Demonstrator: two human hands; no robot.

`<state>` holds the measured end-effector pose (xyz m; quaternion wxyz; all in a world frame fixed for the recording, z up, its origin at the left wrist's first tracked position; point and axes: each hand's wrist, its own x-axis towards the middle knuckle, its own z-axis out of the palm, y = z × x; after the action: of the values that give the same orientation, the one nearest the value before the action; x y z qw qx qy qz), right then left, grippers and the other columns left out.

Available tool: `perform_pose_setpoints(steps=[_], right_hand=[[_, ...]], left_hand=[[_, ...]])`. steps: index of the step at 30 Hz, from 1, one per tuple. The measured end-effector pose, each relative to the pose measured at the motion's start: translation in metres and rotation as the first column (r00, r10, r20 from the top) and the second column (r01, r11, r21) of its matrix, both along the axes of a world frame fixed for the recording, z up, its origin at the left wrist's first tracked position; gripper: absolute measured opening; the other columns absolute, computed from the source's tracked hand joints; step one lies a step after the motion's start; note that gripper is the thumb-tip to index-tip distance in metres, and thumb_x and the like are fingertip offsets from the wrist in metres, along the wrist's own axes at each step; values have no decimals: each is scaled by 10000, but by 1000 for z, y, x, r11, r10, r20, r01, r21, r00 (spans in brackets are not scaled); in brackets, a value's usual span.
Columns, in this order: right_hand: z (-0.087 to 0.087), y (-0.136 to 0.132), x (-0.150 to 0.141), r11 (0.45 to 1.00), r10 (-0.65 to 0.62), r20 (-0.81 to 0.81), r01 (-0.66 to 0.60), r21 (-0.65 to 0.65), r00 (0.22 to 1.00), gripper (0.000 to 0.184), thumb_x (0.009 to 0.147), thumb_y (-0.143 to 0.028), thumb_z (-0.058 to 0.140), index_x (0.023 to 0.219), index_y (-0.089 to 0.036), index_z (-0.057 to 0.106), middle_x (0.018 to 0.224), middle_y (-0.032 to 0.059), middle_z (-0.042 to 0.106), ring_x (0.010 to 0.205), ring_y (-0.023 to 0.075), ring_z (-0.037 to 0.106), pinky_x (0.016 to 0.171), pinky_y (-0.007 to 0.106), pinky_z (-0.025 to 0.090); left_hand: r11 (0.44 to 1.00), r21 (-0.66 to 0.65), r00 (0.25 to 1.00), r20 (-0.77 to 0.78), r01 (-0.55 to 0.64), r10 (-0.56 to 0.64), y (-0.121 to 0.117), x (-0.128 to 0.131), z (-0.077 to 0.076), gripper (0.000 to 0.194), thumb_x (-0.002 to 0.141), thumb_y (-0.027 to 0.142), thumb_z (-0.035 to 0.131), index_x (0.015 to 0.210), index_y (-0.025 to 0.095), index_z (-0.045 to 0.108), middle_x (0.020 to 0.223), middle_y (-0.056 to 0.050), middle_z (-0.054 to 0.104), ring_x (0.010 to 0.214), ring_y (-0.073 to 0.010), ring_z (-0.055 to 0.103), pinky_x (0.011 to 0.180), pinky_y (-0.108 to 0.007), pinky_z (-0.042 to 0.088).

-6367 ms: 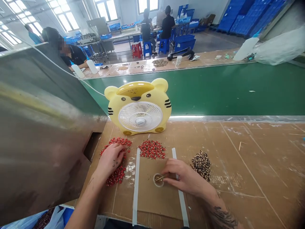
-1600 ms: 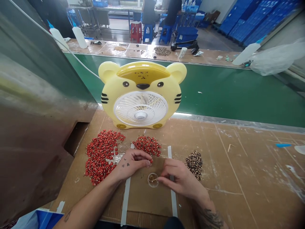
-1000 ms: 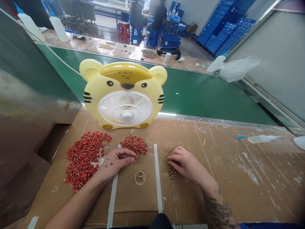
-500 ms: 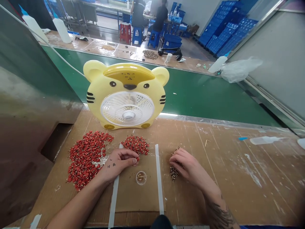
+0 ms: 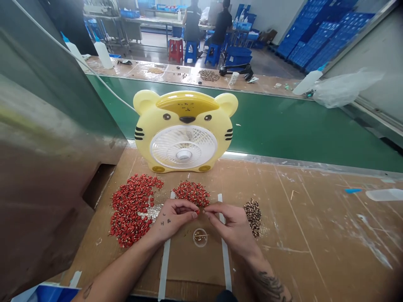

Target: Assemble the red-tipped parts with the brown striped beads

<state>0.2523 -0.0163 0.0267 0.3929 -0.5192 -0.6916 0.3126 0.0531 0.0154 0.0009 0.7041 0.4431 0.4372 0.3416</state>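
My left hand (image 5: 173, 219) pinches a small red piece (image 5: 197, 212) between thumb and fingertips. Facing it closely, my right hand (image 5: 234, 226) has thumb and finger pressed together; whatever tiny thing lies between them is too small to make out. Below the fingertips stands a small round clear cup (image 5: 200, 246) with amber liquid and a thin stick in it. Beyond the hands lies a small heap of red pieces (image 5: 191, 193), and a larger red heap (image 5: 132, 209) spreads left of my left hand. Just right of my right hand is a pile of small dark-and-pale beads (image 5: 252, 216).
A yellow animal-faced fan (image 5: 185, 109) stands behind the heaps. White tape strips (image 5: 164, 268) edge the cardboard mat (image 5: 195, 270). A metal cabinet (image 5: 47, 167) rises at left. A clear bottle (image 5: 384, 195) lies at far right. People sit across the room.
My right hand has moved left from the bead pile to the red piece in my left hand, fingertips nearly meeting. My left hand keeps its pinch. The whole view has shifted slightly.
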Motion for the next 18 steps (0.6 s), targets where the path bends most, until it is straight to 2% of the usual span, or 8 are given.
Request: perform_pose_setpoints(steps=[3, 11, 18], right_hand=[[-6, 0, -8, 999, -51, -23, 51, -14, 998, 111, 859, -216, 665, 951, -217, 728, 882, 42, 771, 745, 190, 726, 704, 286, 574], [-15, 1, -8, 998, -61, -126, 57, -39, 990, 94, 836, -193, 682, 843, -226, 770, 830, 45, 770, 761, 201, 719, 725, 313, 577], [-17, -2, -9, 996, -70, -59, 66, -64, 996, 74, 831, -205, 694, 851, -232, 760, 806, 15, 772, 711, 183, 718, 687, 286, 566]], left_hand=[[998, 41, 999, 11, -39, 39, 0, 0, -2, 155, 698, 259, 803, 812, 156, 779, 812, -61, 769, 746, -175, 689, 725, -270, 531], [991, 121, 998, 38, -55, 51, -1, 3, -1, 96, 721, 200, 771, 810, 164, 777, 847, -55, 753, 786, -164, 670, 749, -257, 520], [971, 238, 999, -28, -14, 22, -2, 3, 1, 78, 763, 192, 733, 824, 165, 774, 872, -69, 737, 806, -177, 674, 737, -260, 522]])
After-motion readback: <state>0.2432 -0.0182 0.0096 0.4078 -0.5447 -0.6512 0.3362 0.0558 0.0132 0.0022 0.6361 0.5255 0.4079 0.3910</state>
